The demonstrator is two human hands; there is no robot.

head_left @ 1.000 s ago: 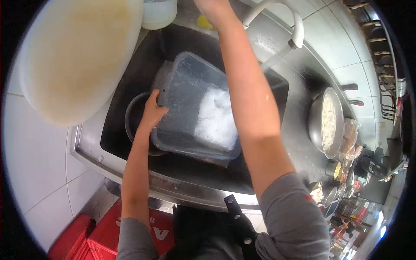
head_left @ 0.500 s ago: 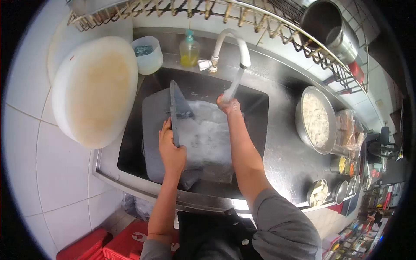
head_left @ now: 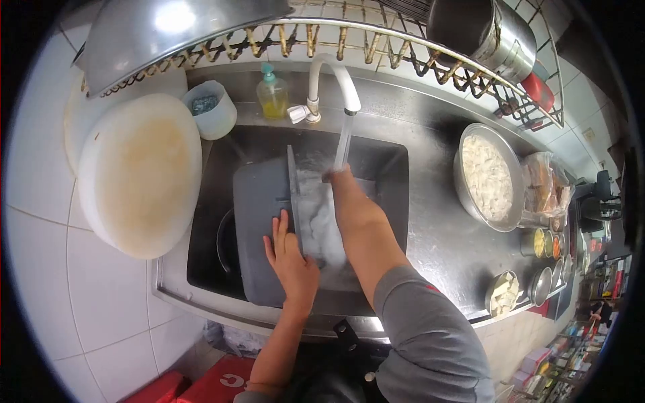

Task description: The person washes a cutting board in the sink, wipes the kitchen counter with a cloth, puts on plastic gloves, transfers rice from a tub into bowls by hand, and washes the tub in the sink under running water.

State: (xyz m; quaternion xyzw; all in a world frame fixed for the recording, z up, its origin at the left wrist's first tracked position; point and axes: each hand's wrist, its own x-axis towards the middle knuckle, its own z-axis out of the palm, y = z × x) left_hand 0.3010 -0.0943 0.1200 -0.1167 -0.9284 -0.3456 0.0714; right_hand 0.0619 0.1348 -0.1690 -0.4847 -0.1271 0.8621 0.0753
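Observation:
A grey plastic tub (head_left: 259, 228) leans on its side in the dark sink (head_left: 398, 174), with white suds inside it. My left hand (head_left: 294, 265) holds its near wall, fingers spread along the outside and thumb at the rim. Water (head_left: 344, 141) runs from the white tap (head_left: 336, 74) onto my right hand (head_left: 339, 176), which reaches into the tub's mouth. Its fingers are hidden and blurred, so whether they hold anything does not show. A dark round rim (head_left: 225, 245) peeks out left of the tub.
Behind the sink stand a soap bottle (head_left: 272, 94) and a white container (head_left: 213, 111). A large white oval board (head_left: 144, 174) leans at the left. A bowl of pale pieces (head_left: 489, 178) sits on the right counter. Overhead runs a wire rack (head_left: 376, 37) with pots.
The tub has tipped further, showing more of its outer side. My left hand has shifted from gripping the rim to lying along the wall. My right hand has gone lower. The view has shifted.

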